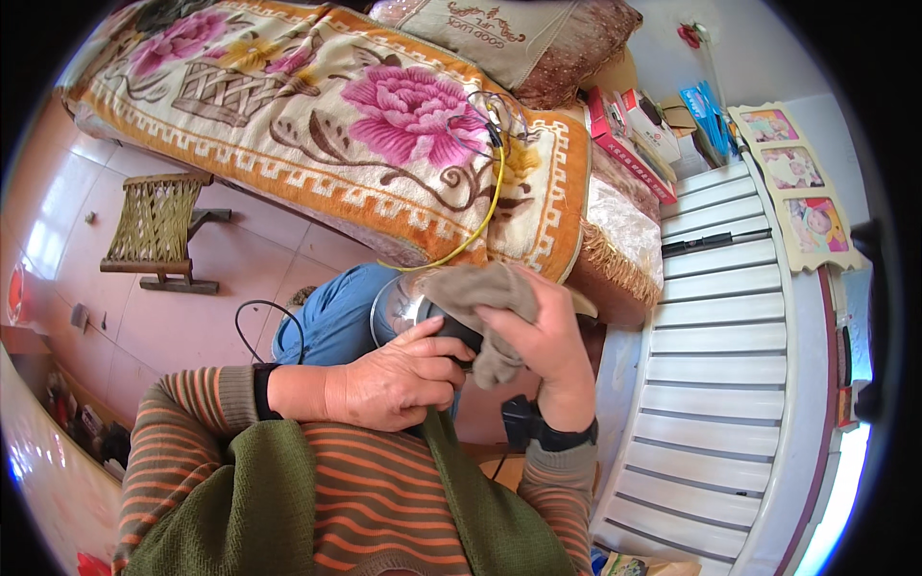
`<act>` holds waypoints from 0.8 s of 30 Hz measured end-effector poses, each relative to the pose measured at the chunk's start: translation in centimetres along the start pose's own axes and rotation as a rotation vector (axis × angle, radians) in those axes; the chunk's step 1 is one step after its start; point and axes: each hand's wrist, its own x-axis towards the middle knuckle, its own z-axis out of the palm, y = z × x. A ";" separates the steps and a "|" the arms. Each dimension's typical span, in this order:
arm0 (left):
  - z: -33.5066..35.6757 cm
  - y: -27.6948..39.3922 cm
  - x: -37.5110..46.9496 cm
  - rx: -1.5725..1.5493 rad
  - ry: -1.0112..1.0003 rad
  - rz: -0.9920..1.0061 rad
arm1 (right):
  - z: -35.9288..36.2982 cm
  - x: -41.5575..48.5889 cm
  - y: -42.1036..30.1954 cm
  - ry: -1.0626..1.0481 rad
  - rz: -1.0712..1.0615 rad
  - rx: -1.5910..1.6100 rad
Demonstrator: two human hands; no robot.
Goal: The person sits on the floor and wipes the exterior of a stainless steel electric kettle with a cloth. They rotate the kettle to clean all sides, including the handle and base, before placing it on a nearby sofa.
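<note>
In front of my torso, my left hand [403, 378] grips the black part of a clear, rounded vessel [392, 309]. Its thumb and fingers press on that black part, and the exact kind of vessel cannot be made out. A grey-brown cloth [479, 295] is bunched in my right hand [551, 327]. The cloth lies against the vessel's upper side and hangs down past the black part. Both hands and the cloth hide much of the vessel, which is tilted above my blue-trousered leg [328, 317].
A flowered blanket [302, 137] covers a sofa-like seat ahead, with a yellow cable [497, 194] and a pillow [497, 36]. Boxes [634, 144] stand by a white slatted radiator [713, 338] and a photo frame [796, 187] on the right. A woven folding stool [158, 223] is at left.
</note>
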 end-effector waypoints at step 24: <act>0.3 -1.2 -0.2 -0.111 0.092 0.119 | -4.1 -2.5 -2.2 0.191 0.150 -0.153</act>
